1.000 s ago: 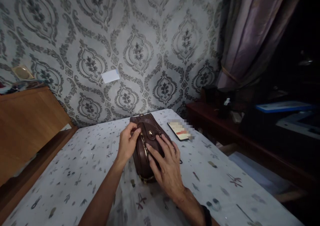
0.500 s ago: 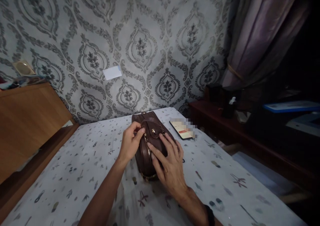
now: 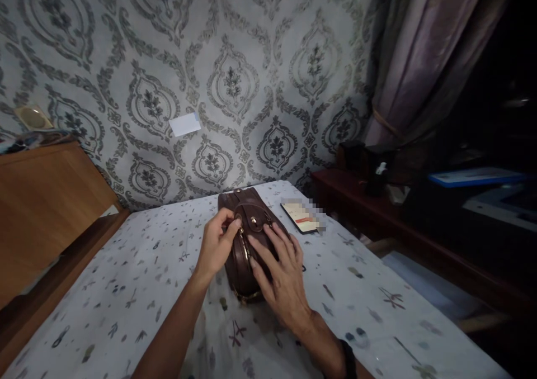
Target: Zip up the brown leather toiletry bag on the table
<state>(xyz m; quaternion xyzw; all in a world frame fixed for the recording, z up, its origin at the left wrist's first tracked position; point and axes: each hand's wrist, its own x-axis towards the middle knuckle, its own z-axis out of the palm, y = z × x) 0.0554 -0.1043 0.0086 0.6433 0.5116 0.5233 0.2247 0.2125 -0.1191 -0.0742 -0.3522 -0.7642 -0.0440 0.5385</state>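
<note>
A dark brown leather handbag [image 3: 242, 275] lies on a bed or table covered with a printed white sheet [image 3: 168, 256]. Its top has a strap with a gold stud and a gold-toothed zipper [image 3: 245, 247]. My left hand [image 3: 217, 244] is closed in a pinch at the far end of the visible teeth, thumb against forefinger; the zipper pull between them is mostly hidden. Across the bag's right side rests my right hand [image 3: 282, 268], open, fingers spread and pressing on the leather beside the zipper.
A phone [image 3: 300, 217] with a lit screen lies right of the bag. Left stands a wooden headboard-like panel [image 3: 50, 200]. Along the right runs a dark red wooden unit [image 3: 335, 192] with a blue-edged item [image 3: 474, 176] nearby. Patterned wallpaper [image 3: 230, 88] rises behind.
The view has shifted slightly, so everything sits a little further left. Both hands keep nearly the same places on the bag; the right fingers have moved only slightly.
</note>
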